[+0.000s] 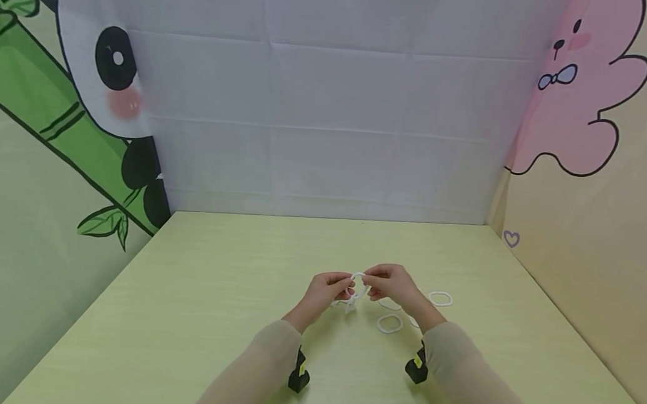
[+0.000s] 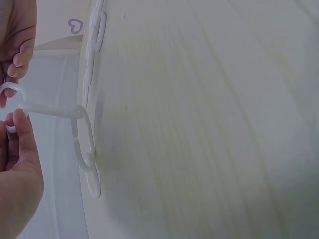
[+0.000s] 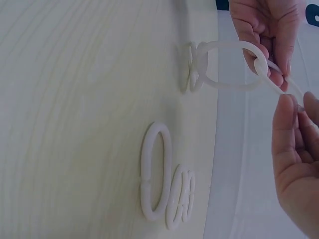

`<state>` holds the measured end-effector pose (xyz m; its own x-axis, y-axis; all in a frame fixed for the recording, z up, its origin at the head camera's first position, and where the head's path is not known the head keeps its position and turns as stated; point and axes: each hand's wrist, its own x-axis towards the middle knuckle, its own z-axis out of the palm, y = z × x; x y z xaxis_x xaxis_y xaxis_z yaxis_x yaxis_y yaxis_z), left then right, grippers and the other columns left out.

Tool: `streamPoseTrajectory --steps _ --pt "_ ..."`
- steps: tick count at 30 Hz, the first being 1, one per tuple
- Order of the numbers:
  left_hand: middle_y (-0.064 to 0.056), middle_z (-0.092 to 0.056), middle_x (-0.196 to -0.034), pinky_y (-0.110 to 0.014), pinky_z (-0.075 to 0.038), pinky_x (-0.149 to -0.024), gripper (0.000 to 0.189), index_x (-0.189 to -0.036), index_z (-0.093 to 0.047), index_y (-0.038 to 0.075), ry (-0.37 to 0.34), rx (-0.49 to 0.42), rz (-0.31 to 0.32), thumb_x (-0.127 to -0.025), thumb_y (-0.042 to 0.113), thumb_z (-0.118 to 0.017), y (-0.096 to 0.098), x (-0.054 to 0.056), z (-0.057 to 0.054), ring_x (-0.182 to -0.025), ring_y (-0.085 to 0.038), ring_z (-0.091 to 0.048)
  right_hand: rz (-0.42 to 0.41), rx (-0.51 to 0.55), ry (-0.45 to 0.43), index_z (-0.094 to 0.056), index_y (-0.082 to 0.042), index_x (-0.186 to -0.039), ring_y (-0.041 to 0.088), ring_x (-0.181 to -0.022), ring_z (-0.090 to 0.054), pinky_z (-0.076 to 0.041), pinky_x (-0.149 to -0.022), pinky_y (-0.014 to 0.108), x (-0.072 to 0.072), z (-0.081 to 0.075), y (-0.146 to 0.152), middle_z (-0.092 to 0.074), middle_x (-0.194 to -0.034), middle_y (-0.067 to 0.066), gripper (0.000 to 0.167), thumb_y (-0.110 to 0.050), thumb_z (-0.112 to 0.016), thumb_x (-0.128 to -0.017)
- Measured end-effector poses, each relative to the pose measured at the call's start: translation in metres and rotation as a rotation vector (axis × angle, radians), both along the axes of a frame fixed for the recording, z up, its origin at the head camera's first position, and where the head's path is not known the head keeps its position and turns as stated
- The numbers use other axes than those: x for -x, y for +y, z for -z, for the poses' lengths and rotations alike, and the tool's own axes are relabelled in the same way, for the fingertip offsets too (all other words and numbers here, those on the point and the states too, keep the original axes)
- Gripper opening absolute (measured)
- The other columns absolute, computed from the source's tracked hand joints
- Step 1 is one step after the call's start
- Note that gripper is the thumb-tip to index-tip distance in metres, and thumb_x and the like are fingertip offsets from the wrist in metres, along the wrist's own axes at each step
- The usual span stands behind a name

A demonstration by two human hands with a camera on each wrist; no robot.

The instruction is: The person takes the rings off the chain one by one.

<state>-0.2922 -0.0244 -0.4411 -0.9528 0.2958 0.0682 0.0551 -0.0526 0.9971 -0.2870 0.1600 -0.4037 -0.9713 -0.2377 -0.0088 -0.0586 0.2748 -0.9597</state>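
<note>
Both hands are raised a little above the table and meet at one white plastic chain link (image 1: 359, 274). My left hand (image 1: 324, 291) pinches its left side between thumb and fingers. From the other side my right hand (image 1: 398, 285) pinches the same link with thumb and forefinger. A second white link (image 3: 232, 45) is hooked through the held one and hangs down, as the right wrist view shows. Below it, more joined links (image 2: 90, 172) reach the tabletop. Fingers partly hide the held link, so I cannot tell whether its gap is closed.
Several loose white oval links lie by the right hand, one nearer (image 1: 389, 323) and one farther right (image 1: 441, 298); the right forearm partly covers another. A pale yellow-green table (image 1: 212, 269) meets a white backdrop (image 1: 326, 164). Black wrist cameras (image 1: 299, 375) hang below both sleeves.
</note>
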Motion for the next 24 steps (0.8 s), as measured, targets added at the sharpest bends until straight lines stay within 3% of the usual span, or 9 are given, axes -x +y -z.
streamPoseTrajectory --steps 6,12,17,24 --pt "-0.016 -0.063 -0.098 -0.028 -0.053 -0.075 0.028 -0.114 -0.058 -0.010 0.001 0.005 -0.005 -0.093 0.008 -0.054 -0.001 0.000 0.000 -0.079 -0.013 -0.062 0.001 0.005 -0.006 -0.059 0.012 -0.103 0.016 -0.065 -0.059 -0.055 -0.065 0.032 -0.002 -0.004 -0.006 -0.062 -0.085 0.018 0.025 -0.009 -0.062 -0.089" --pt "-0.022 -0.061 -0.104 -0.029 -0.052 -0.077 0.029 -0.114 -0.059 -0.009 -0.007 0.008 -0.004 -0.094 0.011 -0.054 -0.003 0.001 0.000 -0.080 -0.014 -0.062 0.002 0.010 -0.006 -0.060 0.011 -0.102 0.016 -0.065 -0.060 -0.055 -0.065 0.032 -0.003 -0.005 -0.008 -0.061 -0.084 0.017 0.025 -0.010 -0.061 -0.089" --pt "-0.017 -0.063 -0.099 -0.036 -0.051 -0.081 0.030 -0.113 -0.060 -0.009 -0.004 0.014 -0.006 -0.093 0.014 -0.055 -0.004 0.000 -0.001 -0.085 -0.020 -0.062 0.004 0.025 -0.007 -0.059 0.011 -0.101 0.015 -0.064 -0.060 -0.055 -0.064 0.032 -0.002 -0.005 -0.010 -0.061 -0.085 0.020 0.023 -0.008 -0.061 -0.089" --pt "-0.021 -0.062 -0.102 -0.028 -0.053 -0.070 0.038 -0.115 -0.057 -0.011 0.032 0.036 -0.005 -0.095 0.021 -0.054 -0.008 -0.003 -0.001 -0.088 -0.022 -0.061 -0.011 0.053 0.002 -0.058 0.013 -0.103 0.014 -0.064 -0.060 -0.055 -0.064 0.033 -0.001 -0.006 -0.012 -0.061 -0.085 0.024 0.025 -0.008 -0.060 -0.090"
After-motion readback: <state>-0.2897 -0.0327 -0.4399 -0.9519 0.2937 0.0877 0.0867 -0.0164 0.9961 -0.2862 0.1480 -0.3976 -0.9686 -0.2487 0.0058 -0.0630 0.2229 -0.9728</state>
